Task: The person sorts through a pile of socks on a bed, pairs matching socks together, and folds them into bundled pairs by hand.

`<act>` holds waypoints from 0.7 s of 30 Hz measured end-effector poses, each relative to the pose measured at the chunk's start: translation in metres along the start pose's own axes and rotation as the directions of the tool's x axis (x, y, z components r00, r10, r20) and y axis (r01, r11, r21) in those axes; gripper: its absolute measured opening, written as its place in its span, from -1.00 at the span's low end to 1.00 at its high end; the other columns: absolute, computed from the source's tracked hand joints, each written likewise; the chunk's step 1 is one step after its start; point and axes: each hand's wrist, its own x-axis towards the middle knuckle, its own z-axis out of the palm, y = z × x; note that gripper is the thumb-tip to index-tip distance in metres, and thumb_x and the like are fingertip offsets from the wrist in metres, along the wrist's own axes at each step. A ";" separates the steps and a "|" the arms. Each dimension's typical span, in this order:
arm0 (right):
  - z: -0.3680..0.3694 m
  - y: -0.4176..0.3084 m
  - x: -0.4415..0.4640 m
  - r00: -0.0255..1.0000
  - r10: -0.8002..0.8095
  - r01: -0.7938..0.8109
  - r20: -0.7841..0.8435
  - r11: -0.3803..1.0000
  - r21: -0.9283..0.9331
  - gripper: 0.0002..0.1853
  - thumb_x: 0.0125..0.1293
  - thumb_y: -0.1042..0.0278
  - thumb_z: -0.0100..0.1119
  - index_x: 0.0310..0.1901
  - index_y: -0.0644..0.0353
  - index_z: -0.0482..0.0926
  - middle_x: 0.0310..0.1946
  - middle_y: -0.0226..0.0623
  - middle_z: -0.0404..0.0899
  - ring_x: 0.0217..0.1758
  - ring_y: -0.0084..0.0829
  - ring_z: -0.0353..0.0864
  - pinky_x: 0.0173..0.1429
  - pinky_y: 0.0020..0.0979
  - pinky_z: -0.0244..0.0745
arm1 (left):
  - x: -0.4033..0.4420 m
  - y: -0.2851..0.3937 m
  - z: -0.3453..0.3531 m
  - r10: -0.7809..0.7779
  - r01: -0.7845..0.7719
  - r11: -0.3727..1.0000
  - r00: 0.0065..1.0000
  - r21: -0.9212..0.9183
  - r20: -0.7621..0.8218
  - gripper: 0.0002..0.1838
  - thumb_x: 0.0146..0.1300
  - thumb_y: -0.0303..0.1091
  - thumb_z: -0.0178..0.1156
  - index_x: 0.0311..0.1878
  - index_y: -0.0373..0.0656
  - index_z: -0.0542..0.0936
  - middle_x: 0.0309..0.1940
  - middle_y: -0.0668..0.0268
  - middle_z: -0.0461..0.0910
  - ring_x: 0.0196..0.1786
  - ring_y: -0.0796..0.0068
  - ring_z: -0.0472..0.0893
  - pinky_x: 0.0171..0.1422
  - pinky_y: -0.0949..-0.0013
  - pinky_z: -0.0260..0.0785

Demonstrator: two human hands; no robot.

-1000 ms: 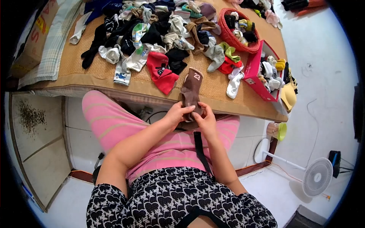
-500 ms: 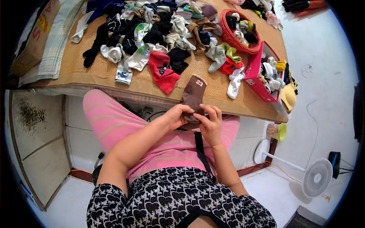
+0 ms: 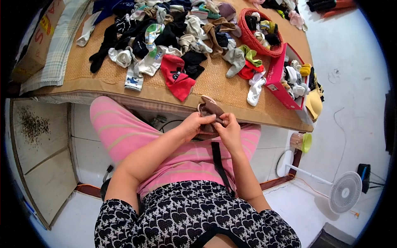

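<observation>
"While the brown sock [image 3: 212,109] is sitting bunched between both hands, which edge is it lying closest to?"

"The tan border [image 3: 252,113] along the front of the woven mat [image 3: 221,80]. The sock's far end is overlapping that border in this view; whether the two are touching, I can't tell."

"And the room around it?"

"Toward the body it's running tight, with the striped trousers [image 3: 120,126] spreading just beneath the hands. Forward, a stretch of mat is showing between the red sock [image 3: 177,77] on the left and a white sock [image 3: 256,91] on the right."

"How are the hands gripping?"

"Both narrowly. The left hand [image 3: 193,125] is pinching the sock's left side, thumb on top; the right hand [image 3: 230,130] is pinching its right side with bent fingers. Fabric is poking forward past the fingertips, and some is showing between the hands."

"Farther out?"

"A mixed sock pile [image 3: 165,31] is spreading behind the red sock. A red box [image 3: 276,77] is holding more socks near the mat's right edge, and a red basket [image 3: 264,50] is standing just behind it. Past that edge, a white fan [image 3: 345,192] is standing on the floor."
</observation>
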 end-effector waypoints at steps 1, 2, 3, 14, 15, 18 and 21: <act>-0.001 -0.004 0.000 1.000 0.000 0.000 0.001 1.000 0.000 -0.62 0.03 0.43 0.28 -0.07 0.26 0.48 -0.59 -0.26 0.48 -0.51 -0.34 0.55 -0.28 -0.38 0.48 | -0.002 0.001 0.001 0.038 -0.038 0.993 0.999 0.112 0.006 -0.70 0.23 -0.32 0.18 -0.01 -0.23 0.47 -0.11 0.26 0.56 -0.13 0.39 0.61 0.00 0.22 0.51; -0.004 -0.010 -0.002 1.000 0.001 0.000 0.017 1.000 -0.029 -0.57 0.00 0.42 0.30 -0.05 0.24 0.46 -0.51 -0.24 0.50 -0.45 -0.32 0.55 -0.24 -0.36 0.48 | 0.000 0.000 -0.001 0.037 -0.038 0.993 0.999 0.112 0.005 -0.70 0.23 -0.32 0.18 -0.01 -0.23 0.47 -0.11 0.26 0.56 -0.13 0.39 0.61 0.00 0.22 0.51; -0.007 -0.019 -0.004 0.999 0.002 0.000 0.032 0.998 -0.058 -0.53 -0.03 0.41 0.31 -0.02 0.21 0.44 -0.43 -0.23 0.51 -0.38 -0.30 0.54 -0.21 -0.34 0.48 | 0.002 -0.001 -0.004 0.096 -0.096 0.990 0.995 0.106 0.001 -0.70 0.21 -0.38 0.18 -0.01 -0.25 0.47 -0.12 0.27 0.56 -0.13 0.40 0.61 0.00 0.24 0.51; -0.024 -0.039 -0.002 0.581 -0.806 0.785 0.113 0.519 -0.339 -0.69 -0.23 0.58 0.23 -0.33 0.10 0.61 -0.16 -0.46 0.57 -0.12 -0.31 0.50 -0.08 -0.35 0.48 | 0.002 0.006 -0.010 -0.054 0.087 0.932 0.993 -0.352 0.103 -0.69 0.12 -0.50 0.07 -0.03 -0.33 0.46 -0.17 0.17 0.57 -0.15 0.32 0.61 -0.01 0.17 0.52; -0.023 -0.041 -0.002 0.573 -0.805 0.799 0.150 0.509 -0.320 -0.72 -0.26 0.55 0.24 -0.37 0.12 0.61 -0.24 -0.51 0.62 -0.17 -0.34 0.52 -0.08 -0.38 0.49 | 0.003 0.007 -0.009 -0.054 0.088 0.932 0.993 -0.351 0.105 -0.69 0.12 -0.50 0.07 -0.03 -0.33 0.46 -0.17 0.17 0.57 -0.15 0.32 0.61 -0.01 0.17 0.52; -0.029 -0.046 -0.004 0.595 -0.748 0.803 0.294 0.553 -0.219 -0.77 -0.20 0.52 0.28 -0.38 0.12 0.61 -0.31 -0.48 0.61 -0.21 -0.36 0.52 -0.16 -0.40 0.48 | 0.003 0.013 -0.008 -0.041 0.086 0.948 0.988 -0.307 0.152 -0.73 0.16 -0.40 0.12 -0.10 -0.33 0.50 -0.21 0.16 0.59 -0.19 0.31 0.62 -0.03 0.22 0.51; -0.031 -0.039 -0.005 0.746 -0.597 0.657 0.296 0.732 -0.181 -0.81 -0.08 0.49 0.31 -0.33 0.15 0.62 -0.40 -0.38 0.59 -0.31 -0.29 0.52 -0.22 -0.38 0.46 | 0.006 0.009 -0.008 0.041 -0.019 0.976 0.994 -0.215 0.099 -0.75 0.19 -0.45 0.10 -0.07 -0.32 0.50 -0.18 0.17 0.60 -0.19 0.33 0.63 -0.04 0.26 0.50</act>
